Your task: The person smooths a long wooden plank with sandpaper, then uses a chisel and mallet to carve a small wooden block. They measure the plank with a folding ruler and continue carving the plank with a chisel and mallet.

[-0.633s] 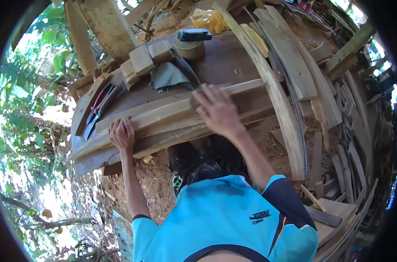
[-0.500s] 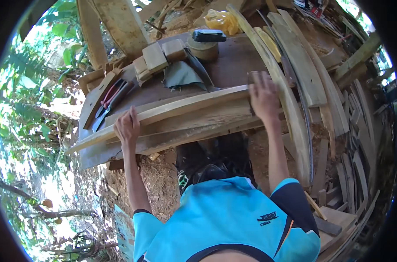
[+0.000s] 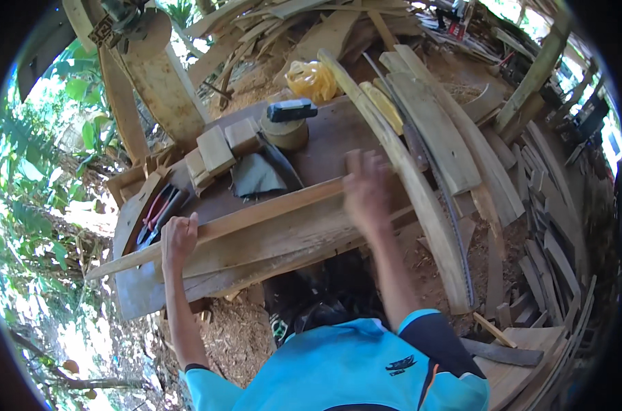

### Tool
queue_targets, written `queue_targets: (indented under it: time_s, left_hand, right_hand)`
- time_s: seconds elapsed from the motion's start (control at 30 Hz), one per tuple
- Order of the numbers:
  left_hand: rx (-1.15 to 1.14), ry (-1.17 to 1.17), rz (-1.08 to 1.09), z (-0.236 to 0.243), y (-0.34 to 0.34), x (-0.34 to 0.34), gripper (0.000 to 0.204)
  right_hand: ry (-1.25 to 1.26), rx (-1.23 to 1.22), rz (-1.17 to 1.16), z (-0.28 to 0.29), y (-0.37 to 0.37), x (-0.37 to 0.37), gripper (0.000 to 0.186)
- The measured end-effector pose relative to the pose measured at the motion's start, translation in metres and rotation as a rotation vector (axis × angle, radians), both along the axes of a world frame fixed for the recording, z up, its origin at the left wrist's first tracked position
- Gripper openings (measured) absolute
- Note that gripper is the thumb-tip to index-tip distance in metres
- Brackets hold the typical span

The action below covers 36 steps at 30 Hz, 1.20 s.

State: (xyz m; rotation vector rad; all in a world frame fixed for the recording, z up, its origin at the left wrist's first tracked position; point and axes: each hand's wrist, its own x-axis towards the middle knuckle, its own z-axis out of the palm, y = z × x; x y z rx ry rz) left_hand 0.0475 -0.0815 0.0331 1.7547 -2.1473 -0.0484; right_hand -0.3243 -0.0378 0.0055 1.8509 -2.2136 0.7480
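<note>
A long, narrow wooden strip (image 3: 270, 211) lies slantwise across the bench in front of me, its tapered end sticking out at the left. My left hand (image 3: 179, 238) is closed over this strip near that end. Toward the strip's right end is my right hand (image 3: 367, 192), smeared by motion; whether it holds anything is unclear. Below the strip, along the near side of the bench, lies a wider rough board (image 3: 276, 245). Pliers with red handles (image 3: 161, 205) lie just beyond my left hand. A grey cloth (image 3: 256, 177) rests behind the strip.
Wooden blocks (image 3: 216, 152), a round tub (image 3: 285, 133) with a dark box (image 3: 292, 109) on top and a yellow plastic bag (image 3: 311, 80) stand toward the back of the brown bench (image 3: 335, 140). A curved slab (image 3: 407, 188) and planks (image 3: 437, 130) flank it on the right, near scattered offcuts.
The view has tilted up, so the bench sits lower and a round disc shows at top left. My left hand still grips the strip; my right hand has shifted left along it.
</note>
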Motion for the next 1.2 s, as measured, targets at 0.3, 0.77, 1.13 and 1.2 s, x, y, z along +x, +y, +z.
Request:
queue_targets:
  time_s: [0.3,0.77,1.13,1.2]
  left_hand:
    - [0.084,0.004,0.025,0.005,0.000,-0.006,0.044]
    - [0.114,0.008,0.006,0.008,-0.001,-0.010,0.046]
    - [0.033,0.015,0.015,0.005,0.009,-0.010,0.041]
    - [0.009,0.032,0.005,0.003,0.006,-0.007,0.042]
  right_hand:
    - [0.108,0.110,0.148,0.015,0.007,-0.002,0.045]
    - [0.069,-0.077,-0.028,-0.002,0.004,-0.014,0.037]
    - [0.031,-0.055,-0.128,0.002,0.011,-0.013,0.043]
    - [0.060,-0.026,-0.101,-0.009,0.008,0.014,0.044]
